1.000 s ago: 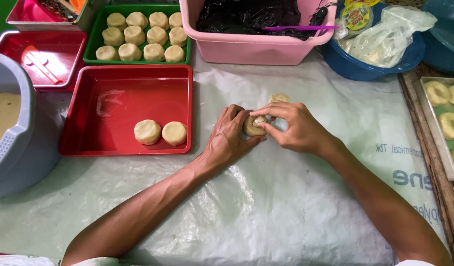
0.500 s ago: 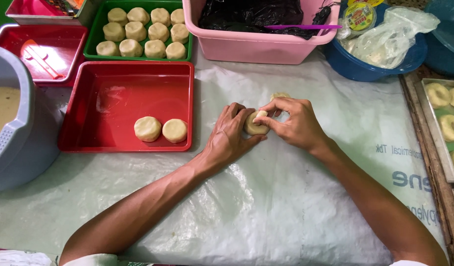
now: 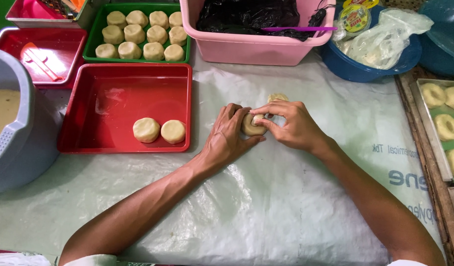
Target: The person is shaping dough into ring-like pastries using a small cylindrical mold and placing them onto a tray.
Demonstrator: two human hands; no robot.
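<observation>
While both the left hand [image 3: 227,140] and right hand [image 3: 291,125] pinch a round, flat dough piece [image 3: 251,125], the red tray [image 3: 123,74] left of them holds two dough rounds [image 3: 159,131].

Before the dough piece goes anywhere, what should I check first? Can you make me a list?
1. Dough piece held by both hands: ok; left hand cups it, right hand pinches its top.
2. Dough sealed shut: cannot tell; fingers cover it.
3. Room in the red tray: ok; only two dough rounds in it.
4. Green tray: not ok; nearly full.
5. Small dough lump behind the hands: ok; lies apart on the plastic sheet.
</observation>
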